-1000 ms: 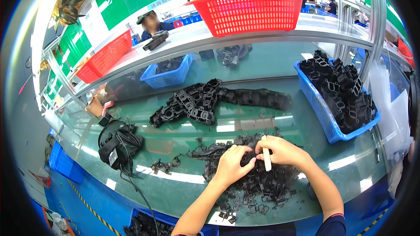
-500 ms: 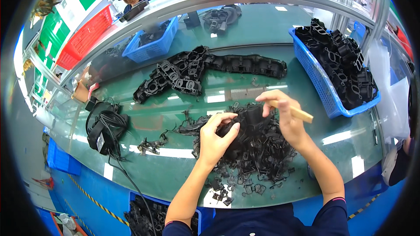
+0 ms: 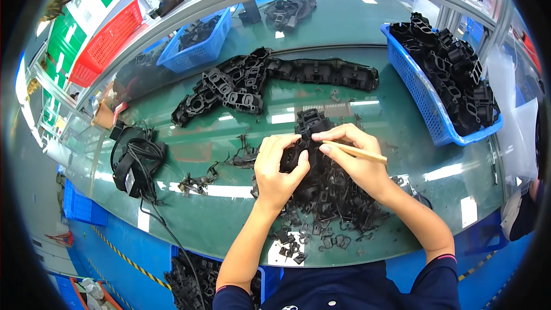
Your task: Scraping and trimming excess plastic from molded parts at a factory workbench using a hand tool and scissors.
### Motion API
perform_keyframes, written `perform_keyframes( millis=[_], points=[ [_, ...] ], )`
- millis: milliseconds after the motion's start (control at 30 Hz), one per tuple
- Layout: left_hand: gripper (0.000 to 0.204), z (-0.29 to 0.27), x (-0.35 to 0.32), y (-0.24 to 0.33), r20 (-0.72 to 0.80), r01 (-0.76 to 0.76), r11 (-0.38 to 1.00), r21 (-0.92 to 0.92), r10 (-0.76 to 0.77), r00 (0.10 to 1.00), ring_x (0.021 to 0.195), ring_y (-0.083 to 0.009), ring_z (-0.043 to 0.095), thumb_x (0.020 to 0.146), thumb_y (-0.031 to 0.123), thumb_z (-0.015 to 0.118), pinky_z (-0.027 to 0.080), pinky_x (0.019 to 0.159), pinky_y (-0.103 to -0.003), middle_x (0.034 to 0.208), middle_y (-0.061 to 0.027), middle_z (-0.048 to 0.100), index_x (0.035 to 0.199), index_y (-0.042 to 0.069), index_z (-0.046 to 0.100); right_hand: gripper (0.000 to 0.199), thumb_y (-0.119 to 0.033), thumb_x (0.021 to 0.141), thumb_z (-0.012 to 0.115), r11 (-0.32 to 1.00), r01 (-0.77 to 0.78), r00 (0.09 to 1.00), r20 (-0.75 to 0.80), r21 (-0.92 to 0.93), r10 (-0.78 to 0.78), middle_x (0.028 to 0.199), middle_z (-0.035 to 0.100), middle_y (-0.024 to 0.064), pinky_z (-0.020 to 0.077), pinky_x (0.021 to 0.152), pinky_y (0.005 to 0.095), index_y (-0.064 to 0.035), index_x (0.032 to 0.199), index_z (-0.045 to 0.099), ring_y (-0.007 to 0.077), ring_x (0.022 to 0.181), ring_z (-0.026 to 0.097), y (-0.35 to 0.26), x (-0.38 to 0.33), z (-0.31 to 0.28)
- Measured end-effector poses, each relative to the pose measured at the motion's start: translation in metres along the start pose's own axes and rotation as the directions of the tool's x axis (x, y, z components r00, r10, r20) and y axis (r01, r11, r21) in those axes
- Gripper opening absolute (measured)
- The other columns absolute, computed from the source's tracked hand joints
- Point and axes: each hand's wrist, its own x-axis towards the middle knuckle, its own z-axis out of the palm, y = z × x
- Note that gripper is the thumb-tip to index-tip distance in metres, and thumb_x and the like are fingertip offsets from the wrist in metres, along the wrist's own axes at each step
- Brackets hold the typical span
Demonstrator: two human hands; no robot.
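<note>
Closest to the person, dark scraps [image 3: 347,209] lie heaped on the green table [image 3: 221,215]. Over the heap, the left hand [image 3: 278,163] curls half closed round the side of a black part [image 3: 313,121]. The right hand [image 3: 356,161] pinches a yellowish stick [image 3: 361,152], its fingertips at the same part. Beyond lie larger mouldings [image 3: 235,87], with a full blue basket [image 3: 418,95] to their right. Farther off sits a red basket [image 3: 106,46].

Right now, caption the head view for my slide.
Left hand holding a black part, right hand gripping a tan stick, over black scraps.
</note>
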Motion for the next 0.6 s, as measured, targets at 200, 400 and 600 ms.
perform_keyframes(
  millis=[200,400,600],
  points=[
    [0.029,-0.002,0.0,-0.001,0.017,-0.032,0.999,-0.009,0.032,0.999,0.072,-0.0257,0.056,0.063,0.003,0.069,0.046,0.066,-0.033,0.082,-0.0118,0.061,0.091,-0.001,0.061,0.016,-0.011,0.084,0.065,0.978,-0.092,0.996,0.018,0.184,0.09,0.092,0.065,0.0061,0.0473,0.074,0.0217,0.0003,0.096,0.065,0.0092,0.083,0.061,-0.004,0.0,0.0],
    [0.028,0.0,0.0,-0.002,0.002,-0.062,0.998,0.004,0.062,0.998,0.072,-0.0239,0.056,0.064,0.001,0.067,0.046,0.067,-0.031,0.079,-0.0109,0.059,0.091,0.0,0.062,0.014,-0.011,0.083,0.065,0.987,0.006,0.999,-0.045,0.159,0.001,0.091,0.065,0.0067,0.0471,0.074,0.0226,0.0004,0.091,0.067,0.0104,0.082,0.061,0.005,-0.001,0.002],
    [0.028,0.001,-0.003,-0.004,-0.001,-0.073,0.996,0.043,0.073,0.997,0.072,-0.0229,0.056,0.063,0.0,0.066,0.046,0.067,-0.03,0.077,-0.0102,0.058,0.091,0.0,0.062,0.012,-0.01,0.079,0.068,0.999,-0.012,1.0,-0.024,-0.033,0.011,0.08,0.064,0.0071,0.0454,0.069,0.0251,0.0016,0.084,0.069,0.0129,0.078,0.059,-0.005,-0.001,0.003]
  ],
)
